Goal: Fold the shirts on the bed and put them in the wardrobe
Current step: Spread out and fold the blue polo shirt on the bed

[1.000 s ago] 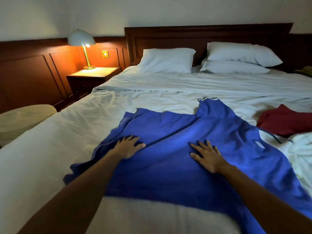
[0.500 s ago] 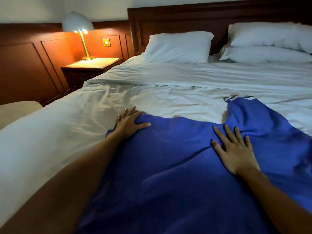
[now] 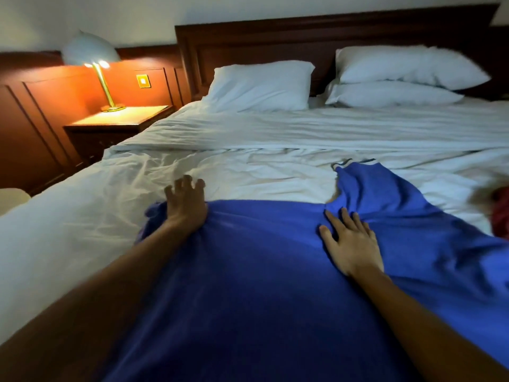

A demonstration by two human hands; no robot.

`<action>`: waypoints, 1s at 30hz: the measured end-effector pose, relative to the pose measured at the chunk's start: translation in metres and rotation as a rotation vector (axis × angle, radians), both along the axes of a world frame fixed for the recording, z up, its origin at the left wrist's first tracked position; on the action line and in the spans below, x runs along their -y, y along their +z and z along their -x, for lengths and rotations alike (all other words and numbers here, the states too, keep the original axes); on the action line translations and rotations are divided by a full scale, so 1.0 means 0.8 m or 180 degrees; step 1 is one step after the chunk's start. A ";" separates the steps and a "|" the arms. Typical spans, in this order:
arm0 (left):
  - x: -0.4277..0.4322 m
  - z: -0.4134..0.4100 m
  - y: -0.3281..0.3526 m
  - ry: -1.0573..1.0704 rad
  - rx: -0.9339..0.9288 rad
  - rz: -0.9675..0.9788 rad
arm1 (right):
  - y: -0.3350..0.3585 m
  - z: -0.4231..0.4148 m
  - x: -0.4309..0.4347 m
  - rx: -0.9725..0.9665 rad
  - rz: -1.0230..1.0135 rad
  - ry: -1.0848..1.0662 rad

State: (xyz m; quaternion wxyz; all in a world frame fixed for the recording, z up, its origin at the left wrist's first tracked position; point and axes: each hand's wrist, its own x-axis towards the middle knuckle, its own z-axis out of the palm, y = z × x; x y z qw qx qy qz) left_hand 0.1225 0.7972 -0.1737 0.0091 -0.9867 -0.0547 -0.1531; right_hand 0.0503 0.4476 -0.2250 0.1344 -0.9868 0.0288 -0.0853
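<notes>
Blue shirt (image 3: 261,271) lies spread across the near part of the white bed (image 3: 82,216). The left hand (image 3: 186,205) rests on its far left corner, fingers loosely spread over the sheet. The right hand (image 3: 351,244) presses flat on the cloth, fingers straight.

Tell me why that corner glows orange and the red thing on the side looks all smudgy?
Head view: the lit lamp paints the wood wall orange, while the rest of the room is dim and bluish; the red cloth at the right edge is smeared by blur, and the left hand is blurred too at its fingertips.
</notes>
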 end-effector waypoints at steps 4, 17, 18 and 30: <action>0.147 0.045 -0.025 -0.1306 0.0157 0.1086 | 0.028 -0.022 0.029 -0.0312 -0.0766 0.0287; 0.324 -0.006 -0.076 -0.2851 0.0300 0.0047 | 0.007 -0.055 0.220 -0.0558 0.0556 -0.0420; 0.325 -0.016 -0.074 -0.2836 0.0183 -0.0051 | 0.003 -0.058 0.221 -0.0511 0.0563 -0.0435; 0.357 -0.078 -0.066 -0.2792 0.0439 -0.0031 | -0.001 -0.081 0.215 0.0219 0.0505 0.0474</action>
